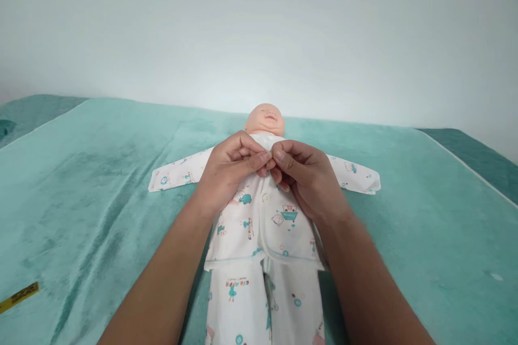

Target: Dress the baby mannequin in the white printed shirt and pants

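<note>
A baby doll (265,118) lies on its back, wearing a white printed jacket (243,226) and matching trousers (238,296). Both sleeves stretch out to the sides. Over the doll's upper chest, my left hand (234,164) pinches the jacket's front edge between thumb and forefinger. Right beside it, fingertips nearly touching, my right hand (303,172) pinches the other side of the same front opening. What lies between the fingertips is mostly hidden. Lower down the front, a pale button (265,198) shows on the jacket.
A teal plush blanket (121,226) covers the surface under the doll, with a long crease on the left. A yellow and black strip (19,296) lies at the lower left. Behind the far edge stands a pale wall (259,32).
</note>
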The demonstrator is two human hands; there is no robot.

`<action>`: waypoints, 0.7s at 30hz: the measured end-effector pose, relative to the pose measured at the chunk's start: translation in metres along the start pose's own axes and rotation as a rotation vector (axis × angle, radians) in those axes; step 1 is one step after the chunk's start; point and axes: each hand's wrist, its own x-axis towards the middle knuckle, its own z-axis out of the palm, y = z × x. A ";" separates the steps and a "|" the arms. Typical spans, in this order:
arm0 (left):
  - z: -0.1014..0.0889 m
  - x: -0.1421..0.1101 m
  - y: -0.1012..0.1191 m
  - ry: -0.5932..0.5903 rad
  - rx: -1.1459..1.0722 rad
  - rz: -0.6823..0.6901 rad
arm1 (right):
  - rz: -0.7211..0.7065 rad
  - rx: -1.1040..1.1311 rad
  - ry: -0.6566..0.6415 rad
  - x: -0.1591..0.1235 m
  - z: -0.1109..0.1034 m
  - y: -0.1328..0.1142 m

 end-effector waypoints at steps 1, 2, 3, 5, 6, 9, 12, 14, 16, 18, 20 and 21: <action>0.000 0.000 0.001 -0.015 -0.006 -0.002 | -0.002 -0.003 -0.007 0.000 0.000 0.000; 0.000 0.000 0.002 -0.029 -0.014 -0.004 | -0.001 -0.005 -0.013 0.000 0.000 0.000; 0.000 -0.001 0.002 -0.041 -0.021 -0.006 | 0.004 -0.005 -0.019 0.001 0.000 0.001; 0.000 -0.001 0.003 -0.056 -0.025 -0.007 | 0.013 0.000 -0.032 0.001 -0.001 0.000; 0.000 -0.001 0.003 -0.061 -0.022 -0.009 | 0.018 0.004 -0.039 0.001 -0.001 0.000; 0.000 -0.001 0.002 -0.060 -0.008 -0.018 | 0.028 0.015 -0.053 0.001 -0.001 0.000; -0.001 -0.001 0.001 -0.050 0.010 -0.025 | 0.037 0.022 -0.060 0.001 -0.001 -0.001; -0.001 -0.001 0.001 -0.038 0.024 -0.023 | 0.036 0.019 -0.055 0.001 -0.001 -0.002; -0.001 -0.001 0.001 -0.022 0.035 -0.024 | 0.034 0.005 -0.030 0.001 0.000 -0.002; 0.000 -0.001 0.002 -0.007 0.050 -0.030 | 0.041 -0.010 0.013 0.001 0.001 -0.002; -0.001 0.000 0.002 0.011 0.075 -0.036 | 0.041 -0.019 0.060 0.001 0.002 -0.002; -0.001 0.001 0.001 0.017 0.091 -0.041 | 0.039 -0.021 0.080 0.001 0.002 -0.002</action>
